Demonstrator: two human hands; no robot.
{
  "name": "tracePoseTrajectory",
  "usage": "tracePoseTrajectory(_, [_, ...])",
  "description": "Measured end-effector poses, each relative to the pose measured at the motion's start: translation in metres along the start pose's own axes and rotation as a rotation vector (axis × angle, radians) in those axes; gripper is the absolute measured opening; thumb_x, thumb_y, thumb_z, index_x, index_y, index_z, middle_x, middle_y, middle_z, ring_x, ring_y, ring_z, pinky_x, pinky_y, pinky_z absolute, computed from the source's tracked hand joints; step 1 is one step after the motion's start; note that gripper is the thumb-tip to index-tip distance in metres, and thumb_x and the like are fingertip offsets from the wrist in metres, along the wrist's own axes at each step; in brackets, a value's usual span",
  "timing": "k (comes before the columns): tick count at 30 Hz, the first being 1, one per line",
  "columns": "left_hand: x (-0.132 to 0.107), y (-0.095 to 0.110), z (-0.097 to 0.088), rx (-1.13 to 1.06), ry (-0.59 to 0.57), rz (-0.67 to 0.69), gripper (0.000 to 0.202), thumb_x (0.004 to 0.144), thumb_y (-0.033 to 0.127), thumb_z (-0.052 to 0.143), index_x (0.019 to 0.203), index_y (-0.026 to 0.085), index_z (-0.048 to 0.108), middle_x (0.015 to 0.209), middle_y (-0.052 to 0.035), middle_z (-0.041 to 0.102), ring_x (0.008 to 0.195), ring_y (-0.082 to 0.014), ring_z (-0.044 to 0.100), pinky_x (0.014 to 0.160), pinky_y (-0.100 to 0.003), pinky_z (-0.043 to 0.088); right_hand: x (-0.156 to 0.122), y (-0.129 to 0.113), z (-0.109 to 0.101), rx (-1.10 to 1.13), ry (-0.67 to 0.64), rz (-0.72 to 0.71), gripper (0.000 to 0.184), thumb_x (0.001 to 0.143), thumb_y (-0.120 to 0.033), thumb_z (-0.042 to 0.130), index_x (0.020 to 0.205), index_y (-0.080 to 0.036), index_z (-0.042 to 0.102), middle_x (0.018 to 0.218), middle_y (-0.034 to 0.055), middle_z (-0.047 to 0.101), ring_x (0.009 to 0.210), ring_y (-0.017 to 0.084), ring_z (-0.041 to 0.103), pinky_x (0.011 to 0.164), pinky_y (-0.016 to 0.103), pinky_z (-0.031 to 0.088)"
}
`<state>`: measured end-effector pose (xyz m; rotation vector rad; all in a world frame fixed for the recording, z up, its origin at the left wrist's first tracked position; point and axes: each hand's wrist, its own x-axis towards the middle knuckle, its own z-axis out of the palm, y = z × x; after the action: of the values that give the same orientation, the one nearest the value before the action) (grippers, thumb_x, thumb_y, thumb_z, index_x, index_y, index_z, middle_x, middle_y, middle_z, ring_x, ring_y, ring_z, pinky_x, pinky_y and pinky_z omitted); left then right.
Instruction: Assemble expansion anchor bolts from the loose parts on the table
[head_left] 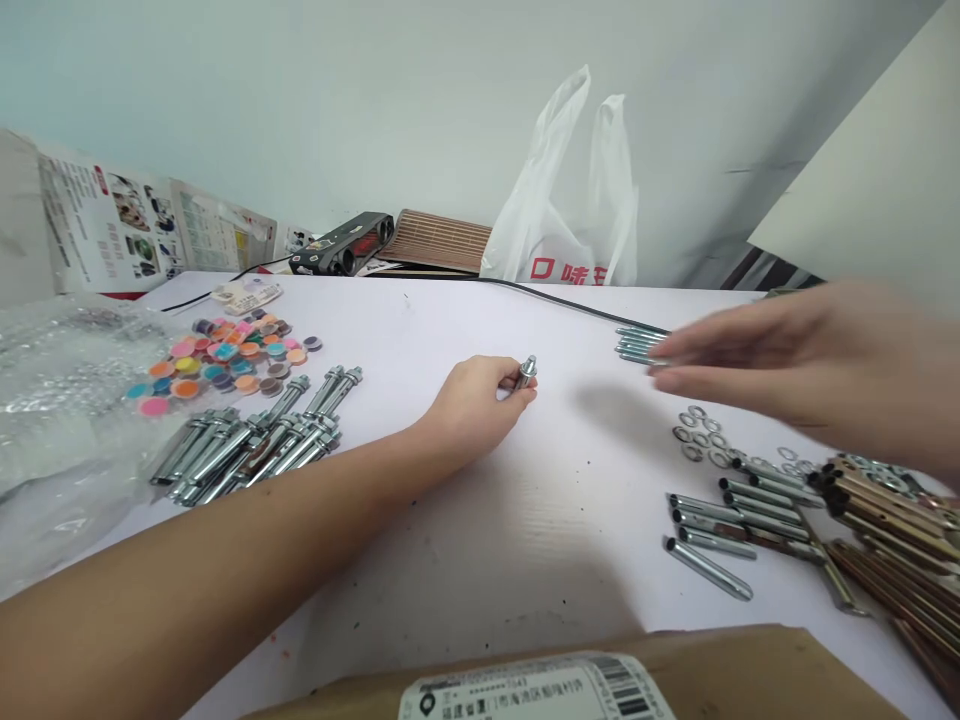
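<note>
The metal bolt point(529, 368), tilted near upright, is pinched by the left hand point(476, 405) over the white table point(420, 320), whereas the slim rods point(636, 345), lying crosswise, are neared by the blurred right hand point(787, 370), its hold indiscernible.

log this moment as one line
left hand: holding bolt | right hand: blurred, near slim rods, grip unclear | right side: washers, metal sleeves

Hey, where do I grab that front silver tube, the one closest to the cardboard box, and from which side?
Pinch the silver tube across its middle, probably from above and the near left: it's slender, lying flat, with other tubes behind it.
</note>
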<state>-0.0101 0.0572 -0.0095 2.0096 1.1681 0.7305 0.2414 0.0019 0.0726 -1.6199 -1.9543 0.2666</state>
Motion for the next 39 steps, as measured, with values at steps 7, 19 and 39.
tracePoseTrajectory(7, [0.002,-0.006,0.0,0.002,-0.02,0.018,0.025,0.081,0.038,0.051,0.083,0.02,0.068,0.079,0.0014,0.068,0.071,-0.0155,0.059,0.066,-0.028,0.043,0.033,-0.05,0.069,0.197,-0.164,-0.079,0.022,0.074,-0.028,0.069,0.095,-0.022,0.073,0.09,0.0024,0.07,0.08,0.021,0.065,0.071,0.034,0.056])
tracePoseTrajectory(19, [0.002,-0.001,-0.001,0.022,-0.019,0.026,0.026,0.079,0.035,0.051,0.062,0.016,0.054,0.06,0.0043,0.049,0.061,-0.0108,0.046,0.056,-0.023,0.034,0.032,-0.034,0.095,0.209,-0.049,-0.176,0.027,0.07,-0.035,0.072,0.092,-0.02,0.068,0.084,0.0011,0.065,0.076,0.015,0.058,0.067,0.03,0.046])
tracePoseTrajectory(39, [0.003,-0.001,-0.001,-0.065,-0.023,-0.06,0.019,0.076,0.034,0.059,0.078,0.018,0.068,0.074,0.0012,0.07,0.07,-0.0152,0.063,0.065,-0.026,0.044,0.019,-0.033,0.092,0.367,0.138,-0.045,0.054,0.092,-0.046,0.044,0.047,-0.018,0.051,0.045,-0.0011,0.038,0.045,0.009,0.035,0.047,0.027,0.029])
